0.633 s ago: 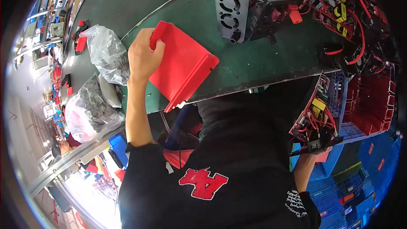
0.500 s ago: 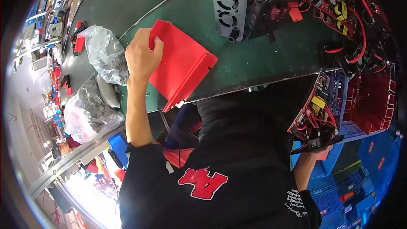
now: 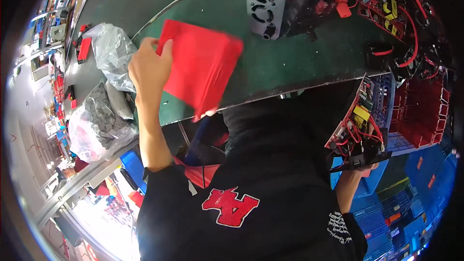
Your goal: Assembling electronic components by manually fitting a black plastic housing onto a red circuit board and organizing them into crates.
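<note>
My left hand grips the upper left edge of a red metal casing, thumb on its face. The casing has folded side walls, looks smeared by motion, and is tilted over the bench's near edge. Low on the right, my right hand is mostly hidden beneath a circuit board assembly with red wires, a yellow-wrapped part and a black end plate; its few visible fingers hold the plate from below.
The green bench carries a grey vented end panel and wired red boards at the back right. Clear plastic bags of grey parts lie at the left. A red crate and blue crates stand at the right.
My left hand and the red casing have shifted slightly left, and the casing's tilt has changed. The right hand stays nearly in place with the circuit board assembly.
</note>
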{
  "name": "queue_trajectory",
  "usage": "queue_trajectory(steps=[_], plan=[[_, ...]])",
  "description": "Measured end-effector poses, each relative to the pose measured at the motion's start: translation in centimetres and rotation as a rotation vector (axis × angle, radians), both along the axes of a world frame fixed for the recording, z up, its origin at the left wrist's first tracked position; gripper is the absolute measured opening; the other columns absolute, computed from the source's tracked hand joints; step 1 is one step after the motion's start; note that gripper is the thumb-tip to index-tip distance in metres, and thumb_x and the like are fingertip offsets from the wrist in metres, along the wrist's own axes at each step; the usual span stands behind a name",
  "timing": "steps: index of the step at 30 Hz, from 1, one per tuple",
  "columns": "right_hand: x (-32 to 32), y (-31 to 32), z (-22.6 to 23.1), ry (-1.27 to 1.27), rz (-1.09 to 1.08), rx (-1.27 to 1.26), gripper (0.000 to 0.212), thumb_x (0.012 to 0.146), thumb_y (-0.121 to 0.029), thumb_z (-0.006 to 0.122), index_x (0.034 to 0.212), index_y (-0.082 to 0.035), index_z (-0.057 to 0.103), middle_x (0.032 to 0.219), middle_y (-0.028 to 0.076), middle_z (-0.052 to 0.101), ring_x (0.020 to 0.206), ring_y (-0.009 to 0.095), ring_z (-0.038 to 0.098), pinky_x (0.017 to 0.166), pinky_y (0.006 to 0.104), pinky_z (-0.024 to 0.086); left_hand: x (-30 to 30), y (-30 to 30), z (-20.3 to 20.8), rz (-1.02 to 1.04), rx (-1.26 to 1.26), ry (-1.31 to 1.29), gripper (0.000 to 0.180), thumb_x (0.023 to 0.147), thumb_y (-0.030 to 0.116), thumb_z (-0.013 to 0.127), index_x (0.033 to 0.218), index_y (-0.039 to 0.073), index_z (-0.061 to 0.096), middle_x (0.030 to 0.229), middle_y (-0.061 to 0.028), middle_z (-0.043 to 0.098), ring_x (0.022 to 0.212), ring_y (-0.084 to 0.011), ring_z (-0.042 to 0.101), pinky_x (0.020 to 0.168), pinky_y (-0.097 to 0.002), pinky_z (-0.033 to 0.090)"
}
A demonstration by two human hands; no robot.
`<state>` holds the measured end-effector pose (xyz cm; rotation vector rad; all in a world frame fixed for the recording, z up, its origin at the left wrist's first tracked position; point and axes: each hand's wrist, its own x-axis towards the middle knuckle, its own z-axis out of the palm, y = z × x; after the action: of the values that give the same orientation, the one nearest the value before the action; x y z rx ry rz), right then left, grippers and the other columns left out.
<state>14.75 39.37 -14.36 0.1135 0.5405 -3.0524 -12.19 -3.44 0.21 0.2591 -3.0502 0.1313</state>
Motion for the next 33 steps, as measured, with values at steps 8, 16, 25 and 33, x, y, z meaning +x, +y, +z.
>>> queue_trajectory(steps=[8,16,25,33], plan=[[-3.1,-3.4,3.0,0.14,-0.042,0.442,0.073,0.089,-0.048,0.049,0.145,-0.003,0.031,0.146,0.027,0.032,0.129,0.048,0.038,0.102,0.0658,0.035,2.4,0.5,1.7,0.185,-0.078,-0.187,0.067,0.077,0.048,0.068,0.105,-0.011,0.055,0.089,-0.0276,0.066,0.086,-0.0405,0.067,0.075,-0.046,0.053],[-4.7,-5.5,3.6,0.402,-0.066,0.674,0.081,0.088,-0.054,0.051,0.137,0.009,0.037,0.134,0.029,0.047,0.118,0.041,0.052,0.1,0.0576,0.043,-8.3,-2.5,-2.3,-0.863,0.09,0.18,0.049,0.075,0.045,0.072,0.097,0.005,0.056,0.097,-0.0125,0.058,0.089,-0.0326,0.059,0.073,-0.0434,0.048],[-5.8,-8.8,6.6,0.108,0.035,0.646,0.045,0.092,-0.042,0.057,0.104,0.001,0.052,0.1,0.01,0.057,0.089,0.021,0.056,0.082,0.0351,0.048,-8.2,-3.0,-1.3,-1.094,0.336,0.176,0.018,0.084,0.022,0.065,0.085,0.006,0.057,0.087,-0.0074,0.06,0.075,-0.0286,0.063,0.066,-0.0424,0.05],[-8.1,-10.8,9.0,-0.097,0.124,0.648,0.07,0.044,-0.034,0.085,0.099,-0.001,0.056,0.097,0.008,0.054,0.093,0.022,0.052,0.08,0.0334,0.042,-6.9,0.9,-0.6,-1.223,0.138,0.02,0.022,0.08,0.012,0.064,0.101,0.004,0.062,0.09,-0.009,0.06,0.087,-0.0271,0.062,0.07,-0.0372,0.05]])
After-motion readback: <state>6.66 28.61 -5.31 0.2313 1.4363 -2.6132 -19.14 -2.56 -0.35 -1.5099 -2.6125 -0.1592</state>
